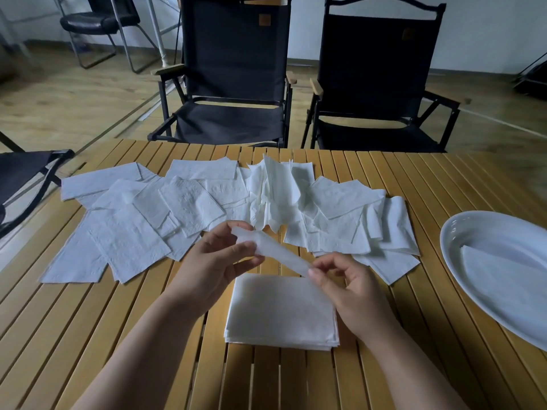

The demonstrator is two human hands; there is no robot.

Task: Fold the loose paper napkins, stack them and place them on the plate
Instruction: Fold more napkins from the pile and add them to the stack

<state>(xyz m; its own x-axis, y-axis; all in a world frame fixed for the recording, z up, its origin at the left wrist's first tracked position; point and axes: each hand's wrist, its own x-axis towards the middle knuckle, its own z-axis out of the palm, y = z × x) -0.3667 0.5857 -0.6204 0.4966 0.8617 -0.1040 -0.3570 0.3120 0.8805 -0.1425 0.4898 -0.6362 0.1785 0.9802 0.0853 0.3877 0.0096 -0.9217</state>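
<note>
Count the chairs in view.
4: left folding chair and right folding chair beyond the table, padded chair back left, cropped chair at the left edge. Others may be hidden.

Slatted wooden table [414, 184]: loose napkins [124, 232], folded stack [281, 315], plate [461, 232].

The scattered loose paper napkins [124, 241] are white with a faint embossed texture; the single narrow paper napkin [278, 255] and the square stack of folded napkins [281, 312] are plain white — as is the oval ceramic plate [485, 229]. The slatted wooden table [88, 321] is honey-yellow, striped by dark gaps. Two folding fabric chairs [233, 54] are black.
</note>
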